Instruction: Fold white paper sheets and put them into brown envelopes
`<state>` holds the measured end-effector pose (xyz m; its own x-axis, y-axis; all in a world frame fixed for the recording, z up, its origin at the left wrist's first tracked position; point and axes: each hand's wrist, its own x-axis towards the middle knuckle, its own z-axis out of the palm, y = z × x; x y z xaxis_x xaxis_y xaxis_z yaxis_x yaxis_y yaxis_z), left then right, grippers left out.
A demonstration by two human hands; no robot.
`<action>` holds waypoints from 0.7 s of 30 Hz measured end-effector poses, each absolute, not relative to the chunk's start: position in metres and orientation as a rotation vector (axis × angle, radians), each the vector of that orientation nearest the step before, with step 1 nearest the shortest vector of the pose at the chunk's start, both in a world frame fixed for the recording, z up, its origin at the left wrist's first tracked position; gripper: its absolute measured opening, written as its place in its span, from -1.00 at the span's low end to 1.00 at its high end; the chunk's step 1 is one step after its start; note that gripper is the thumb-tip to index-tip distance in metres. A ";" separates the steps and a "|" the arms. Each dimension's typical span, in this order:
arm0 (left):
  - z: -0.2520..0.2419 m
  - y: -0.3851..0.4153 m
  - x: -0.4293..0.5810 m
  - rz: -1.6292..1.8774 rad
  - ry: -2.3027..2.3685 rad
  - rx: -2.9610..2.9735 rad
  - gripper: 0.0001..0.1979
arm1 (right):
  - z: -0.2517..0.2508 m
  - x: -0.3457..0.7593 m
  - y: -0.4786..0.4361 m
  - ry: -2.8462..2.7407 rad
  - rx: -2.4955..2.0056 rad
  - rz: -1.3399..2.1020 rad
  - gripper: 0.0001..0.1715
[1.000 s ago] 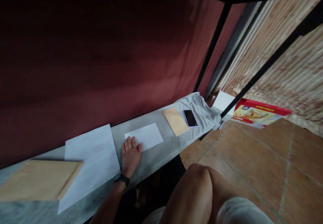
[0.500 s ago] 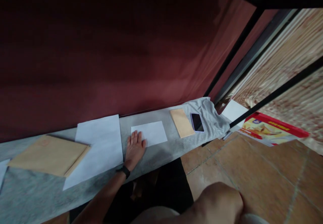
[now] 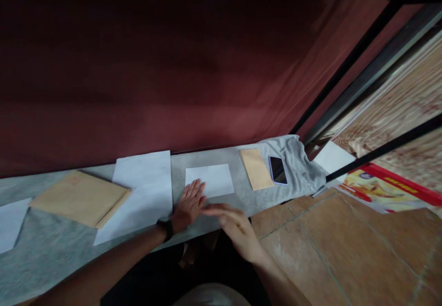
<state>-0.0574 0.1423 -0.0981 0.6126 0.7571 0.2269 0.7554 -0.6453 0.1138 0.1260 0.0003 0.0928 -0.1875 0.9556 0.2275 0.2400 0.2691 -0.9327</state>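
Observation:
My left hand (image 3: 188, 207), with a dark band on its wrist, lies flat with fingers stretched over the near left part of a small white sheet of paper (image 3: 216, 179). Just right of it is my right hand (image 3: 238, 230), fingers extended and slightly blurred, the tips close to the left hand's fingers; whether they touch I cannot tell. Nothing shows in the right hand. Left of the hands rests a large white sheet (image 3: 148, 191), partly under a stack of big brown envelopes (image 3: 79, 195). To the right lie small tan envelopes (image 3: 256, 169).
A phone (image 3: 278, 170) lies on the crumpled end of the grey cloth (image 3: 300, 158) covering the narrow table. Another white sheet (image 3: 12, 223) is at far left. Dark red curtain (image 3: 172, 89) hangs behind. Black poles (image 3: 345, 66), a colourful box panel (image 3: 390, 188) and tiled floor (image 3: 311, 260) are at right.
My right hand has come up from the lower right to beside my left hand. The left hand stays on the small sheet. The view has shifted slightly, moving the table items rightward.

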 end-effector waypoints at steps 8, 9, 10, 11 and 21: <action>-0.101 0.160 -0.009 0.281 1.500 2.690 -0.42 | -0.044 0.128 0.109 -1.981 -1.776 0.356 -0.43; -0.100 0.166 -0.009 0.288 1.477 2.701 -0.43 | -0.053 0.131 0.117 -2.026 -1.825 0.298 -0.43; -0.100 0.172 -0.011 0.309 1.437 2.727 -0.43 | -0.060 0.133 0.123 -2.072 -1.853 0.247 -0.44; -0.099 0.178 -0.015 0.338 1.385 2.761 -0.43 | -0.066 0.136 0.129 -2.092 -1.886 0.195 -0.45; -0.096 0.221 -0.023 0.454 1.501 2.662 -0.39 | -0.087 0.151 0.149 -1.844 -2.099 0.040 -0.38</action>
<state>-0.0228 0.2212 -0.0965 0.4851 0.8443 0.2277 0.8290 -0.5268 0.1877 0.1514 0.1494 -0.0871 0.1546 0.9668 0.2034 0.9570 -0.0954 -0.2741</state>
